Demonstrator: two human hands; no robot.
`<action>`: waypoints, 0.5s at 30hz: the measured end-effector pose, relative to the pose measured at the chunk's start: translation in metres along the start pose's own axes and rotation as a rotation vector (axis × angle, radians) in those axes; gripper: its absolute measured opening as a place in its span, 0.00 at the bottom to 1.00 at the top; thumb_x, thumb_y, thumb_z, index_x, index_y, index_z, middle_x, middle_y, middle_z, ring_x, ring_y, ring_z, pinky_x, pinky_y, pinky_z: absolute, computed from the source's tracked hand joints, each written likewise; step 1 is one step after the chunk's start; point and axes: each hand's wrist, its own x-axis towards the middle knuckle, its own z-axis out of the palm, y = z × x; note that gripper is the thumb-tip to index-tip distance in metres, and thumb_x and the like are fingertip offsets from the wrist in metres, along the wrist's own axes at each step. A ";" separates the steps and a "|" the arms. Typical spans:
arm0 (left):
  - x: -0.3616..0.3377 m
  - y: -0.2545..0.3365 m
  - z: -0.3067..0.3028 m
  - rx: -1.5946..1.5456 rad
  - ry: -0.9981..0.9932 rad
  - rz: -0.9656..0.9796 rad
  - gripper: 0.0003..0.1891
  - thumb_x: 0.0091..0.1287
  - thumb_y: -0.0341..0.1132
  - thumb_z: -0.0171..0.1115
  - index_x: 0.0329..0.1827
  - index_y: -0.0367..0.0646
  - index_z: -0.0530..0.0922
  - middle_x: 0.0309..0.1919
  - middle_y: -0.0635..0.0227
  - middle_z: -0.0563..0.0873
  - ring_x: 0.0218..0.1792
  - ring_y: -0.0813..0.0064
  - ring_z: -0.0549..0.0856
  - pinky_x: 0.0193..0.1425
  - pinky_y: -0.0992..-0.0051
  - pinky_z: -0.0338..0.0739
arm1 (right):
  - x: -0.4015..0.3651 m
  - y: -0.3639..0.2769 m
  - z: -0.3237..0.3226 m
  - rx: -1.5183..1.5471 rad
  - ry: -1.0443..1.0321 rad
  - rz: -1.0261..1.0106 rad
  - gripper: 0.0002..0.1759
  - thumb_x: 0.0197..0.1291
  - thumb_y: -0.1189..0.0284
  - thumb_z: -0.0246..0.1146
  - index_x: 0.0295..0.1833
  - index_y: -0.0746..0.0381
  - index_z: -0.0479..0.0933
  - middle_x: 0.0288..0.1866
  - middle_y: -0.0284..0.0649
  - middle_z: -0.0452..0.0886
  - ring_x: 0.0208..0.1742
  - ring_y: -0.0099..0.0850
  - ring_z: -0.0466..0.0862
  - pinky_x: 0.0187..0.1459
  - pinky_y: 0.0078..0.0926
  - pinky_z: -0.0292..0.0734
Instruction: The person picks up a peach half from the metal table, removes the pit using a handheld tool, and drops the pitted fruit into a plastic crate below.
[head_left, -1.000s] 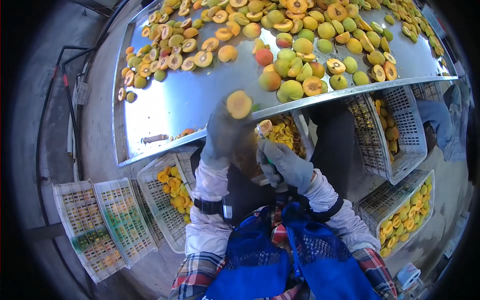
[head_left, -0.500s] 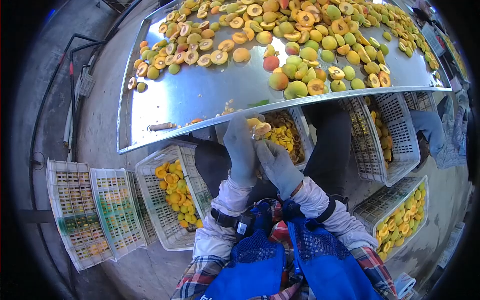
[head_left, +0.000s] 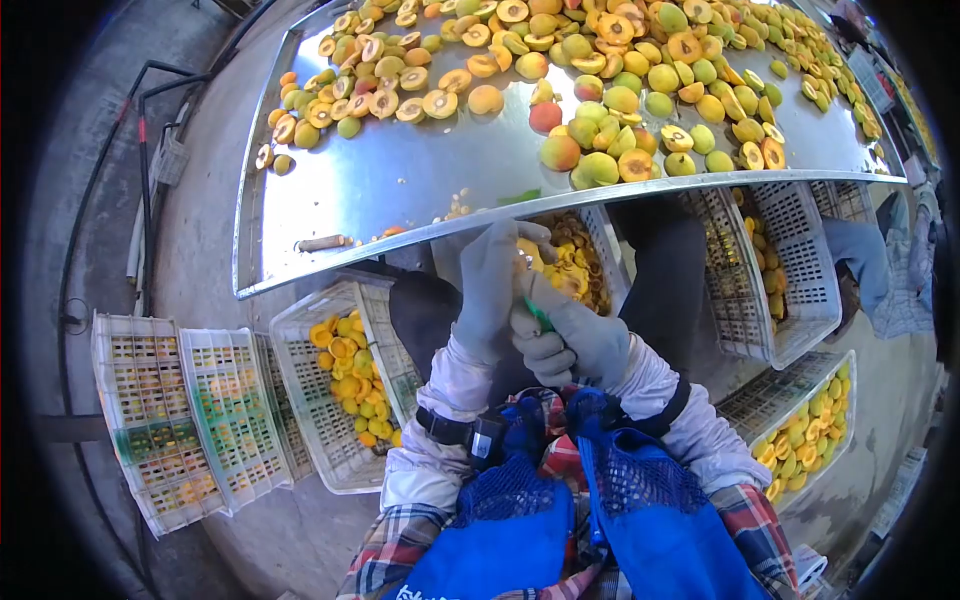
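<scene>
My left hand (head_left: 490, 290), in a grey glove, is raised just below the near edge of the steel surface (head_left: 400, 190), its fingers closed on an apricot half (head_left: 528, 258). The fruit sits at my fingertips, right under that edge. My right hand (head_left: 575, 338), gloved the same, is a little further below the edge and touches the left. It is clamped on a green-handled tool (head_left: 540, 318). Only a strip of the green shows between the two gloves, and I cannot make out its working end.

On the surface, well back from the edge, lies a broad pile of apricots (head_left: 600, 100), some whole and some cut open. Close to the edge, just above my left hand, there is a small scatter of pits (head_left: 455, 208), and further left along the edge lies a short brown stick-like thing (head_left: 322, 243).

Under the edge, directly behind my hands, hangs a white crate of cut halves (head_left: 592, 262). Below the surface's left part stands another crate of halves (head_left: 345, 380), and left of that are empty slatted crates (head_left: 180, 420). Below the right end of the surface there is a tilted crate (head_left: 790, 270) with a few fruits, and lower still a crate of yellow halves (head_left: 810, 425). A grey-blue sleeve of another person (head_left: 868, 255) shows beside the tilted crate.

My blue apron (head_left: 520, 540) fills the bottom of the view.
</scene>
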 end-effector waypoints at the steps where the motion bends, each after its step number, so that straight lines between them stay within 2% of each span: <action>1: 0.005 -0.007 -0.003 0.070 -0.028 0.065 0.19 0.79 0.43 0.46 0.44 0.36 0.79 0.37 0.62 0.85 0.39 0.75 0.83 0.45 0.78 0.78 | 0.000 0.000 0.001 0.011 0.006 -0.023 0.29 0.72 0.37 0.44 0.31 0.50 0.64 0.17 0.21 0.55 0.13 0.15 0.52 0.16 0.17 0.47; 2: 0.008 -0.012 -0.006 0.141 -0.058 0.132 0.20 0.79 0.44 0.46 0.44 0.36 0.79 0.37 0.62 0.85 0.38 0.75 0.83 0.44 0.78 0.78 | 0.000 -0.001 0.005 0.022 0.012 -0.047 0.29 0.73 0.38 0.44 0.31 0.51 0.64 0.17 0.21 0.54 0.13 0.14 0.51 0.15 0.16 0.47; 5: 0.013 -0.023 -0.002 -0.424 0.021 -0.347 0.22 0.79 0.49 0.46 0.44 0.36 0.78 0.34 0.60 0.85 0.34 0.73 0.82 0.41 0.76 0.78 | 0.005 -0.002 -0.004 0.083 0.017 -0.055 0.28 0.74 0.40 0.43 0.31 0.51 0.64 0.17 0.20 0.53 0.13 0.13 0.51 0.15 0.15 0.47; 8: 0.013 -0.037 -0.005 -0.633 0.085 -0.562 0.26 0.79 0.53 0.45 0.46 0.35 0.78 0.34 0.59 0.85 0.33 0.72 0.81 0.41 0.74 0.78 | 0.010 -0.003 -0.017 0.073 0.035 -0.039 0.28 0.74 0.40 0.43 0.32 0.51 0.63 0.17 0.21 0.53 0.14 0.13 0.52 0.15 0.15 0.47; 11: 0.016 -0.067 -0.013 -0.454 0.191 -0.297 0.19 0.77 0.47 0.53 0.46 0.38 0.80 0.36 0.62 0.86 0.34 0.75 0.84 0.37 0.77 0.78 | 0.013 -0.005 -0.027 0.051 0.051 -0.061 0.27 0.74 0.40 0.44 0.32 0.51 0.64 0.18 0.21 0.54 0.14 0.14 0.53 0.15 0.14 0.48; 12: 0.018 -0.075 -0.020 -0.155 0.305 -0.125 0.17 0.76 0.45 0.54 0.46 0.38 0.81 0.36 0.62 0.86 0.35 0.73 0.84 0.39 0.75 0.78 | 0.012 -0.006 -0.033 0.047 0.058 -0.073 0.27 0.74 0.40 0.45 0.33 0.51 0.64 0.18 0.21 0.54 0.14 0.14 0.53 0.16 0.14 0.49; 14: 0.021 -0.078 -0.049 0.451 0.512 0.225 0.13 0.74 0.40 0.56 0.45 0.38 0.82 0.37 0.61 0.87 0.37 0.68 0.85 0.43 0.71 0.79 | 0.014 -0.007 -0.055 -0.038 0.222 -0.117 0.28 0.71 0.38 0.48 0.33 0.51 0.65 0.19 0.21 0.56 0.15 0.15 0.55 0.17 0.16 0.52; 15: 0.014 -0.066 -0.066 0.681 0.590 0.332 0.11 0.71 0.36 0.58 0.45 0.38 0.82 0.38 0.60 0.87 0.39 0.64 0.85 0.47 0.68 0.78 | 0.016 -0.008 -0.064 -0.078 0.300 -0.144 0.28 0.70 0.37 0.49 0.34 0.51 0.65 0.19 0.22 0.57 0.16 0.15 0.56 0.18 0.16 0.54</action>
